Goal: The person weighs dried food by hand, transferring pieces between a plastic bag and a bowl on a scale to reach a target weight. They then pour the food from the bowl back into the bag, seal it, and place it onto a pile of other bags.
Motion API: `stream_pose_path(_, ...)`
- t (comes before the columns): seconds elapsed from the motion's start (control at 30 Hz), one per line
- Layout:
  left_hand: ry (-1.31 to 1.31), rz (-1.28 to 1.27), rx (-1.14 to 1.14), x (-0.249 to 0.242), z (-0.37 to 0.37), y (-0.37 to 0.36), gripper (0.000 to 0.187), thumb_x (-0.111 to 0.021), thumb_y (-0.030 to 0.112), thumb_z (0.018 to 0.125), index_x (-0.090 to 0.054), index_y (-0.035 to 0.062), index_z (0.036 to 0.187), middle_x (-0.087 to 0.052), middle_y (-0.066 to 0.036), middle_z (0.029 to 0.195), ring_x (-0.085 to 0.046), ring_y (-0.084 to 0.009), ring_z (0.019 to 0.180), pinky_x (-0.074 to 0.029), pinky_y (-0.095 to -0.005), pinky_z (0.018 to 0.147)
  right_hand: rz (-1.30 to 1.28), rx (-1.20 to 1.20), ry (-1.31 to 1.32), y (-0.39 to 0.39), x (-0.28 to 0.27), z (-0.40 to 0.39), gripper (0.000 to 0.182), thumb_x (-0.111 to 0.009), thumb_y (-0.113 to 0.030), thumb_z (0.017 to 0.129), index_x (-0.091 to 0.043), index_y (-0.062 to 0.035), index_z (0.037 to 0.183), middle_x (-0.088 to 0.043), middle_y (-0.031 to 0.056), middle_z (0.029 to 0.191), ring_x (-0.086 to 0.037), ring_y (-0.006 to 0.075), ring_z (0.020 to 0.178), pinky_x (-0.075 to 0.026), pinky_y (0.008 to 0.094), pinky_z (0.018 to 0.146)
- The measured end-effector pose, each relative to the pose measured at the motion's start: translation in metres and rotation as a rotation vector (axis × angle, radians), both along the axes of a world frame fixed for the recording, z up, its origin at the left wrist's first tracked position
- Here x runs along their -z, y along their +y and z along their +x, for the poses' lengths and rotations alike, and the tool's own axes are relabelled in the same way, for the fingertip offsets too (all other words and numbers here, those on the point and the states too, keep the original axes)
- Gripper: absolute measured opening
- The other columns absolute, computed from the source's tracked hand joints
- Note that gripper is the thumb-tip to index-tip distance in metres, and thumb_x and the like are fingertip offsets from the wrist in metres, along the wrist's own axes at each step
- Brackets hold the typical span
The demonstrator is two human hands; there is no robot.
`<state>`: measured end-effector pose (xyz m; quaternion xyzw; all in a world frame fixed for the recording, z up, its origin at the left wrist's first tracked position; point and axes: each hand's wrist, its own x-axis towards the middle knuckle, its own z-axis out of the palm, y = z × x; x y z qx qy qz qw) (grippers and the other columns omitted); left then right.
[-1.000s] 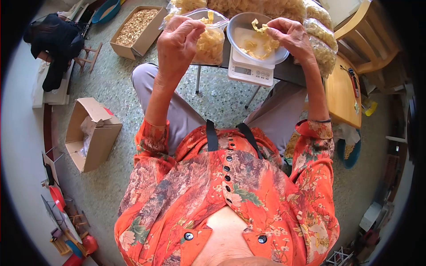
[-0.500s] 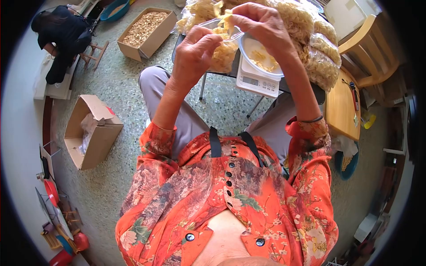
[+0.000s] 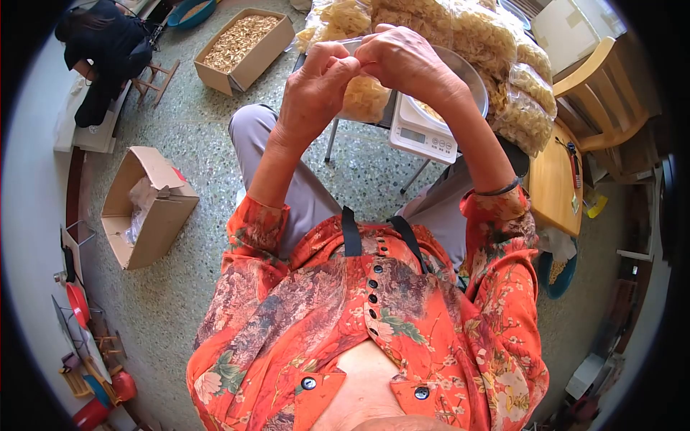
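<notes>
My left hand (image 3: 316, 90) and my right hand (image 3: 406, 61) meet at the fingertips above the near edge of the small table. Both are closed on the top of a clear plastic bag (image 3: 363, 97) that holds pale yellow dried pieces and hangs below them. Under my right forearm a round white bowl (image 3: 478, 86) with a few pieces in it rests on a white digital scale (image 3: 424, 140). Filled clear bags (image 3: 481, 43) of the same pieces are piled behind the bowl.
An open carton of dried pieces (image 3: 241, 44) and a tipped carton with plastic inside (image 3: 147, 208) stand on the floor at left. A person in dark clothes (image 3: 108, 50) sits at upper left. A wooden chair (image 3: 607, 93) and a wooden surface (image 3: 553, 190) are at right.
My right hand has come down and left to meet my left hand at the bag's top. The pieces it held above the bag no longer show.
</notes>
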<state>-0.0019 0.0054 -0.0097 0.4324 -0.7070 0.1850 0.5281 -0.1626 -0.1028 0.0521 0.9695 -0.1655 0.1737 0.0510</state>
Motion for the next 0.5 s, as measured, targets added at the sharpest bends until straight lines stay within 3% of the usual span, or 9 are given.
stream_pose_path(0.13, -0.046, -0.073, 0.008, 0.000, 0.001, -0.007, 0.018, -0.072, 0.005, 0.088, -0.063, 0.0099, 0.103, -0.067, -0.007, 0.101, -0.071, -0.0307, 0.079, -0.058, -0.0400, 0.063, -0.044, -0.050, -0.033, -0.006, 0.009, 0.005, 0.005, -0.074, -0.018, 0.080, -0.078, -0.0162, 0.083, -0.073, 0.0089, 0.087, -0.070, 0.0322, 0.095, -0.054, 0.0465, 0.083)
stream_pose_path(0.23, -0.107, 0.070, -0.105, -0.008, 0.000, 0.001, 0.018, -0.071, 0.007, 0.091, -0.061, 0.0113, 0.105, -0.068, -0.007, 0.099, -0.071, -0.0322, 0.080, -0.057, -0.0414, 0.063, -0.089, 0.010, 0.027, -0.007, 0.014, 0.005, 0.012, -0.075, -0.020, 0.080, -0.080, -0.0175, 0.091, -0.075, 0.0088, 0.094, -0.070, 0.0311, 0.099, -0.055, 0.0450, 0.085)
stream_pose_path(0.3, -0.073, 0.122, -0.104, -0.012, 0.002, 0.003, 0.017, -0.071, 0.006, 0.092, -0.062, 0.0103, 0.106, -0.068, -0.009, 0.098, -0.071, -0.0331, 0.082, -0.058, -0.0419, 0.065, 0.072, -0.059, -0.304, -0.008, 0.014, -0.001, 0.019, -0.075, -0.022, 0.083, -0.081, -0.0163, 0.101, -0.076, 0.0090, 0.100, -0.071, 0.0299, 0.101, -0.055, 0.0423, 0.089)
stream_pose_path(0.33, -0.040, 0.173, -0.101, -0.014, 0.003, 0.003, 0.017, -0.071, 0.005, 0.092, -0.064, 0.0093, 0.107, -0.069, -0.010, 0.097, -0.071, -0.0341, 0.084, -0.058, -0.0425, 0.068, 0.149, -0.065, -0.324, -0.011, 0.010, -0.006, 0.023, -0.074, -0.022, 0.087, -0.079, -0.0148, 0.109, -0.077, 0.0099, 0.103, -0.072, 0.0296, 0.100, -0.056, 0.0403, 0.090)
stream_pose_path(0.43, -0.010, 0.169, -0.036, -0.015, 0.007, -0.001, 0.017, -0.072, 0.010, 0.093, -0.064, 0.0088, 0.107, -0.069, -0.011, 0.097, -0.072, -0.0332, 0.084, -0.057, -0.0432, 0.068, 0.282, -0.072, -0.560, -0.008, 0.002, -0.023, 0.020, -0.073, -0.021, 0.090, -0.079, -0.0135, 0.107, -0.076, 0.0110, 0.101, -0.072, 0.0314, 0.097, -0.056, 0.0405, 0.089)
stream_pose_path(0.47, -0.012, 0.171, -0.034, -0.014, 0.008, -0.002, 0.017, -0.072, 0.010, 0.093, -0.064, 0.0088, 0.107, -0.069, -0.011, 0.097, -0.072, -0.0332, 0.084, -0.057, -0.0432, 0.068, 0.288, 0.002, -0.511, -0.006, -0.001, -0.033, 0.018, -0.065, -0.012, 0.100, -0.076, -0.0069, 0.113, -0.076, 0.0092, 0.106, -0.072, 0.0194, 0.098, -0.056, 0.0309, 0.088)
stream_pose_path(0.5, -0.030, 0.166, -0.026, -0.014, 0.009, -0.003, 0.020, -0.075, 0.015, 0.091, -0.067, 0.0099, 0.109, -0.069, -0.010, 0.097, -0.071, -0.0322, 0.081, -0.056, -0.0421, 0.068, 0.291, 0.007, -0.512, -0.008, 0.001, -0.041, 0.018, -0.065, -0.012, 0.100, -0.076, -0.0069, 0.113, -0.076, 0.0092, 0.106, -0.072, 0.0194, 0.098, -0.056, 0.0309, 0.088)
